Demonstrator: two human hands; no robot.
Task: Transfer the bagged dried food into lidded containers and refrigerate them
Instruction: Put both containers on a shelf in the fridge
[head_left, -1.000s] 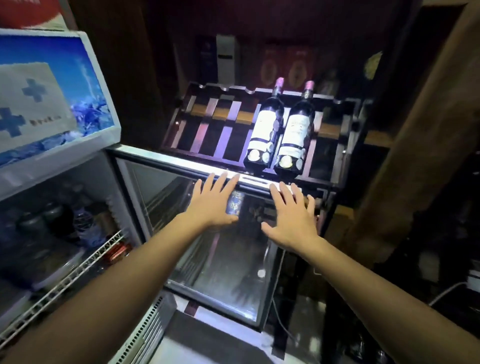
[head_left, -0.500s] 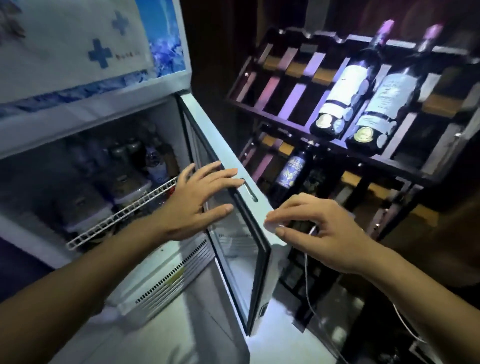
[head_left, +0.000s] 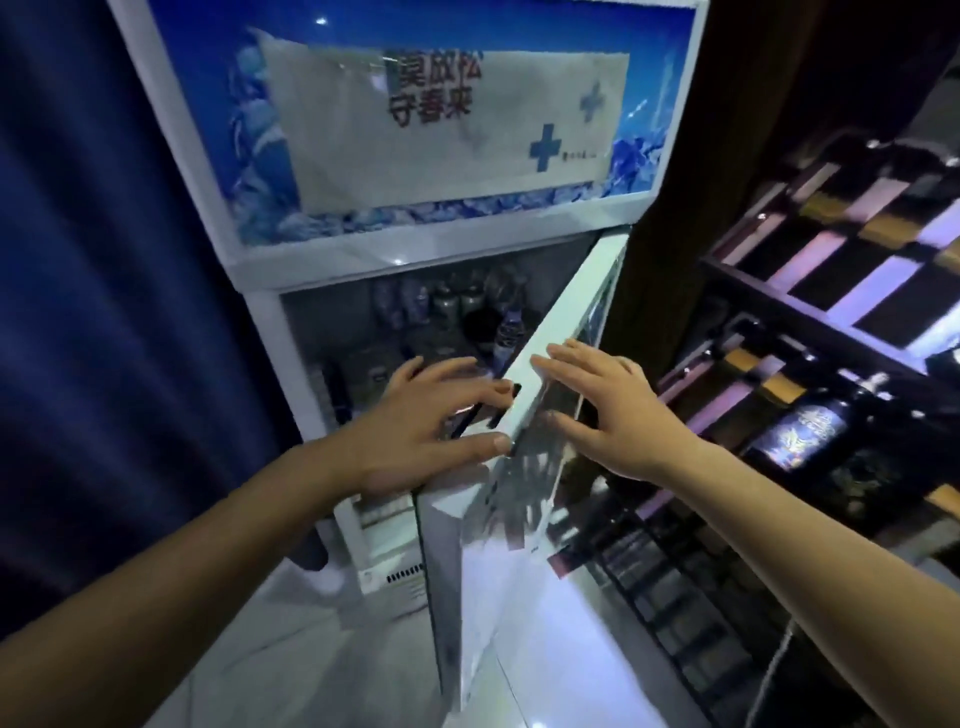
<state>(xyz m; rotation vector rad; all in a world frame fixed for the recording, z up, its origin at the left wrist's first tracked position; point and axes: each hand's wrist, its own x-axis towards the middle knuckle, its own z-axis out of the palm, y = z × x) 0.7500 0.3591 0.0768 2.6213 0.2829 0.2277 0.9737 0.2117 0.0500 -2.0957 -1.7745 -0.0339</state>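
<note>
A white display fridge (head_left: 415, 249) stands ahead with a blue banner on top. Its glass door (head_left: 524, 467) is partly open, edge toward me. My left hand (head_left: 426, 431) lies with straight fingers at the door's near edge, fingertips by the dark handle slot. My right hand (head_left: 613, 410) presses flat on the outer glass face. Inside, on the dim shelf, I make out bottles (head_left: 506, 338) and dark cans; the lidded containers are not clearly discernible behind my left hand.
A dark wine rack (head_left: 831, 322) with a bottle (head_left: 800, 431) stands close on the right. A blue curtain (head_left: 104, 312) hangs on the left. Pale glossy floor (head_left: 545, 649) lies below the door.
The door has swung further toward the fridge body. Both hands stay on it, the right now flat on the glass. My view has turned left to face the fridge.
</note>
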